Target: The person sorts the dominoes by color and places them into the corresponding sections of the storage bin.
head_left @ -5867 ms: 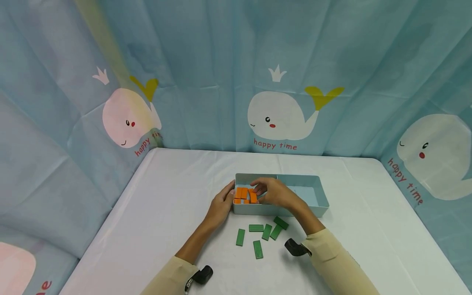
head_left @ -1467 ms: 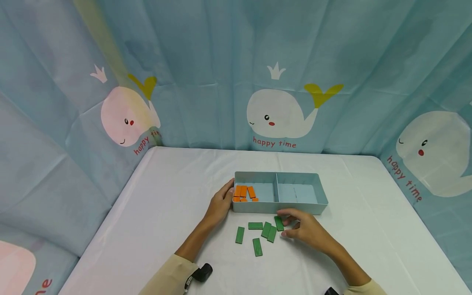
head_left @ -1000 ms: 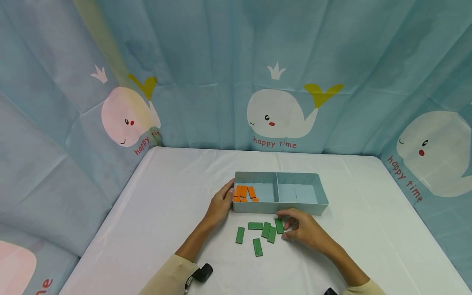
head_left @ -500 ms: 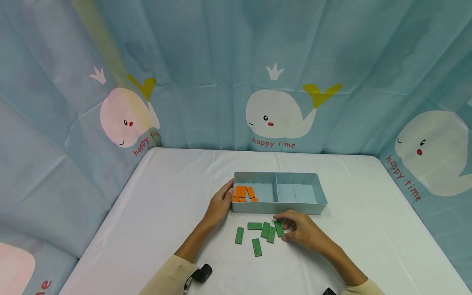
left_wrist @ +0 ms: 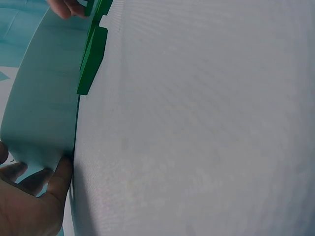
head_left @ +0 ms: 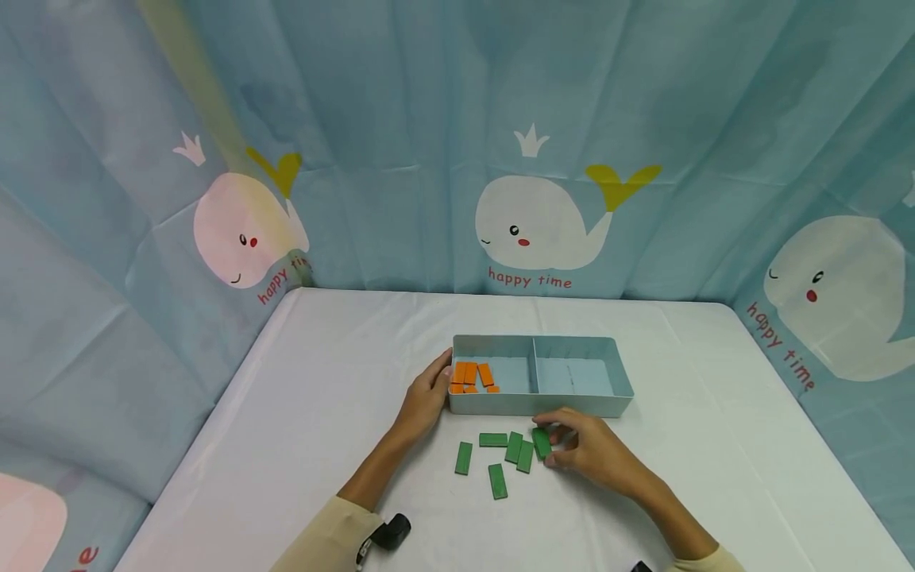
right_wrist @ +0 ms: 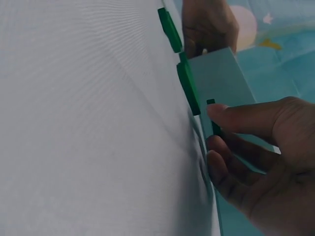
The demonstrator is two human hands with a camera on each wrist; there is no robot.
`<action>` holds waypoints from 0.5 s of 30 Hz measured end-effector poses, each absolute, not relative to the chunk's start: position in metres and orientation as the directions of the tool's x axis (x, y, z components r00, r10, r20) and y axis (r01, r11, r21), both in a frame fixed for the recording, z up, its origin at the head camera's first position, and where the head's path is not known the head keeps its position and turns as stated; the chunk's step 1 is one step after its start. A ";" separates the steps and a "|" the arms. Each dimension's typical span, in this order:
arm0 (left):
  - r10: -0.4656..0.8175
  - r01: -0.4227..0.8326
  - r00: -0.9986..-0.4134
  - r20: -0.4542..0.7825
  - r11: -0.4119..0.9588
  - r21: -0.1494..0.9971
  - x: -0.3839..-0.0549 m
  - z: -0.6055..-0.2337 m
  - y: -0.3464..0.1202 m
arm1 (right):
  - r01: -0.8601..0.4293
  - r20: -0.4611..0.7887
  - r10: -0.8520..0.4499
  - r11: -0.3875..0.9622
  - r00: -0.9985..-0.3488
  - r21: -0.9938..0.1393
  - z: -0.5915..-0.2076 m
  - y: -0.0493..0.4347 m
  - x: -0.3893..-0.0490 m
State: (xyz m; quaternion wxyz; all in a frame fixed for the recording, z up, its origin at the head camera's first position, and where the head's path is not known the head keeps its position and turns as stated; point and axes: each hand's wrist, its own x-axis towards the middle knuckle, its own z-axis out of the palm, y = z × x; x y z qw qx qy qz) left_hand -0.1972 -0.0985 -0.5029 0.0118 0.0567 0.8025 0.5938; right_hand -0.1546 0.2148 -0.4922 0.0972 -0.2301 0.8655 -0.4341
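Observation:
A pale blue box [head_left: 539, 405] with two compartments stands on the white table. Several flat orange blocks [head_left: 471, 372] lie in its left compartment. My left hand [head_left: 423, 403] rests against the box's left end, its fingertips touching the wall in the left wrist view. In front of the box, my right hand [head_left: 589, 449] pinches a green rectangular block [right_wrist: 215, 123] between thumb and fingers, its face partly hidden by them. To the left of that hand lie several more green blocks [head_left: 497, 481], two of them touching side by side.
The right compartment [head_left: 579, 377] holds no blocks, and a thin divider [head_left: 533, 365] separates it from the left one. A blue curtain [head_left: 400, 159] printed with whales hangs behind the white tabletop [head_left: 343, 349].
My right hand has left the left compartment and come down to the green blocks. The block at its fingers has turned more upright and shifted slightly nearer me. My left hand stays put.

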 end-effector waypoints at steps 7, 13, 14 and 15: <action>0.102 0.071 -0.994 0.043 0.290 0.955 -0.198 -0.504 -0.099 | -0.346 0.076 -0.478 0.506 -0.875 -0.790 -0.486 0.215 -0.153; 0.105 0.069 -0.994 0.040 0.290 0.955 -0.197 -0.503 -0.099 | -0.338 0.071 -0.472 0.511 -0.879 -0.790 -0.479 0.215 -0.150; 0.105 0.069 -0.994 0.039 0.289 0.955 -0.197 -0.503 -0.099 | -0.336 0.070 -0.469 0.514 -0.881 -0.789 -0.478 0.216 -0.150; 0.106 0.068 -0.994 0.039 0.289 0.955 -0.197 -0.503 -0.099 | -0.337 0.072 -0.466 0.516 -0.882 -0.788 -0.476 0.216 -0.150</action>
